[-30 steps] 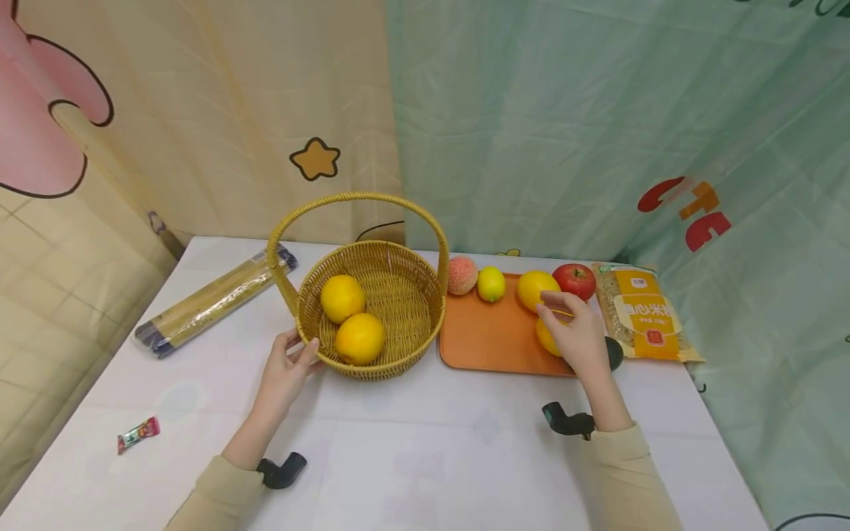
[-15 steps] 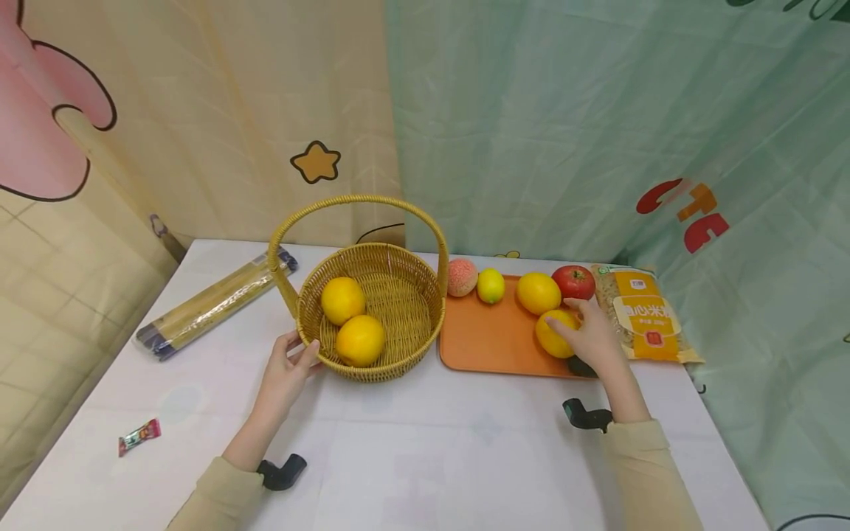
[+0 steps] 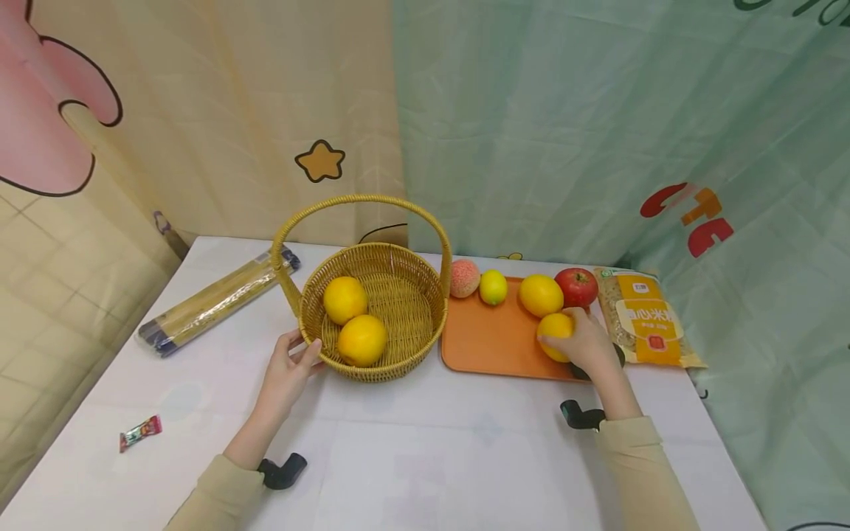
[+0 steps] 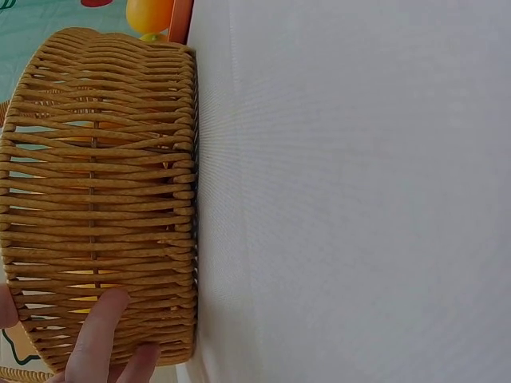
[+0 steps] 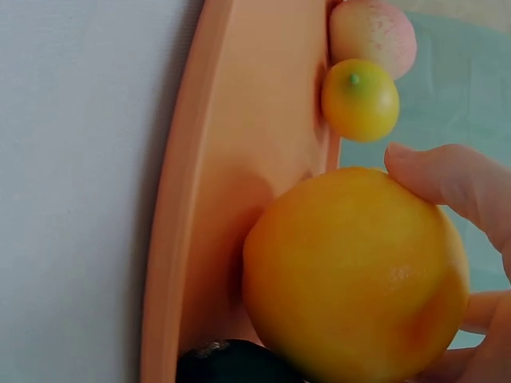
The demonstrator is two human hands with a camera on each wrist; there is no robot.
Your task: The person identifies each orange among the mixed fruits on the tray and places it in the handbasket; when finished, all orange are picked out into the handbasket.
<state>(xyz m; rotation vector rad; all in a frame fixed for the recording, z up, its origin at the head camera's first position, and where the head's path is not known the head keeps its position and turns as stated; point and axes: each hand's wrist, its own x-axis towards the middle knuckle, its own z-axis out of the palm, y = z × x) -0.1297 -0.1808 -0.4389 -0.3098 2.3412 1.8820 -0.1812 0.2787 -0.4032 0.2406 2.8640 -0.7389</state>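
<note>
My left hand (image 3: 285, 369) grips the near left rim of a woven basket (image 3: 415, 354), thumb over the rim; in the left wrist view its fingers lie on the outside of the weave (image 4: 96, 207). Two oranges (image 3: 361, 341) sit in the basket's left half. Over the right end of an orange tray (image 3: 485, 339), my right hand (image 3: 591, 343) holds another orange (image 3: 554, 335), with the thumb (image 5: 439, 171) and fingers round it. A yellow fruit (image 3: 541, 295) lies just behind. Beneath the right hand, a dark green fruit (image 3: 620, 355) is partly hidden.
A peach (image 3: 465, 278) and a small lemon (image 3: 493, 287) lie along the tray's back. A red apple (image 3: 576, 287) and a yellow-labelled grain bag (image 3: 644, 317) are at right. A long wrapped bundle (image 3: 219, 302) and a small candy (image 3: 141, 433) lie at left.
My right hand first shifted right and off the orange's left side, then came in around it, and its fingers now hold the orange. My left hand stays on the basket rim.
</note>
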